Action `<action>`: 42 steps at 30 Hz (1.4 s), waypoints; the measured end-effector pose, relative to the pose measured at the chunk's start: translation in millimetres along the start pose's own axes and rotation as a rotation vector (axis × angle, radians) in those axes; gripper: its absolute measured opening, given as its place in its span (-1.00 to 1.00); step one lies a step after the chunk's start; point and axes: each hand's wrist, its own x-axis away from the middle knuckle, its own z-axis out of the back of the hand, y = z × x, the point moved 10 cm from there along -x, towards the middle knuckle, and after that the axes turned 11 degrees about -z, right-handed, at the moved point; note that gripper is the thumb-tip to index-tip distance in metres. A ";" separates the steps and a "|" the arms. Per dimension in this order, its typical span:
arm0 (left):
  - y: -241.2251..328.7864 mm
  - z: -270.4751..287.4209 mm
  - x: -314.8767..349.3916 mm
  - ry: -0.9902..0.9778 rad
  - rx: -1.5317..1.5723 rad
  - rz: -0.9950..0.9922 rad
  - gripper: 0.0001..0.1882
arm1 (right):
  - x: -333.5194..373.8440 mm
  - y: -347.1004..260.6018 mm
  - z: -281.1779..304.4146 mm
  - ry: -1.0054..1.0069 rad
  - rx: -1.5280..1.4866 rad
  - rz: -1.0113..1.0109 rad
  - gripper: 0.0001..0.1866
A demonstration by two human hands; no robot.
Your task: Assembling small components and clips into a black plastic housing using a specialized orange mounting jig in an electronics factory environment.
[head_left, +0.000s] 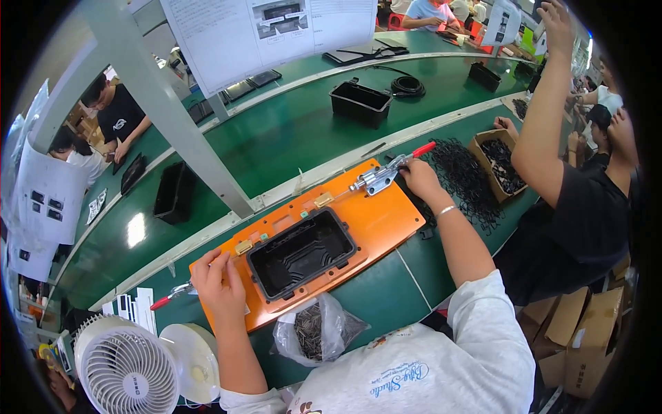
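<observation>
An orange fixture plate (386, 228) lies tilted on the green bench. A black, open rectangular plastic box (303, 252) sits in it, its hollow facing up. My right hand (422, 183) has its fingers bent against the metal toggle clamp (378, 178) at the plate's far right, below its red handle. At the left end, my left hand (219, 281) is curled over a second toggle clamp, hiding most of it; its red handle (161, 303) sticks out beyond the fingers. Brass-coloured blocks (323, 199) stand along the box's far side.
A clear bag of screws (310, 331) lies close to me, a white fan (127, 362) at left. Black loops (463, 179) are heaped beside a cardboard box (493, 165). Black boxes (360, 102) stand on the green line beyond a metal post (179, 117). A co-worker (565, 179) is at right.
</observation>
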 end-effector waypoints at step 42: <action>49.7 -50.4 42.2 0.151 1.684 0.764 -0.73 | 215.7 -190.9 16.6 -1.097 -1.428 -0.027 -0.79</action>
